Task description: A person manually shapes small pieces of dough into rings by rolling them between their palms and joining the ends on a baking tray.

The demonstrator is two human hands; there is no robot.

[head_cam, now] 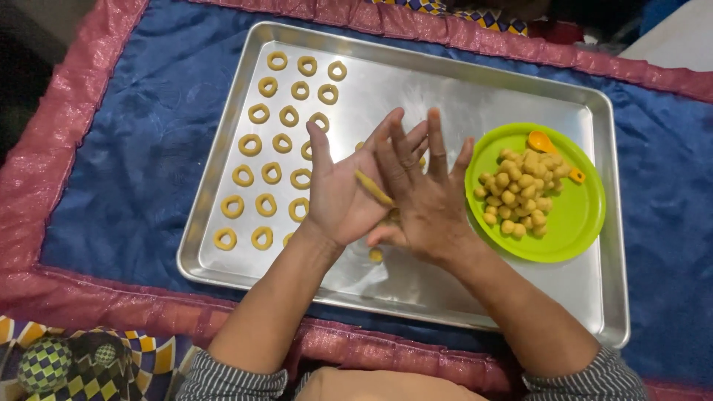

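My left hand [338,194] lies palm up over a silver baking tray [520,96]. My right hand [423,200] presses flat across it, fingers spread. Between the two palms is a thin yellow dough strip [371,188], its left end showing. Several yellow dough rings [267,172] lie in rows on the tray's left half. A small dough ball [376,255] sits on the tray just below my hands.
A lime-green plate [575,223] on the tray's right side holds several small dough balls [520,194] and an orange spoon [549,148]. The tray rests on a blue cloth [134,148] with a pink border. A checkered cushion [67,360] lies at bottom left.
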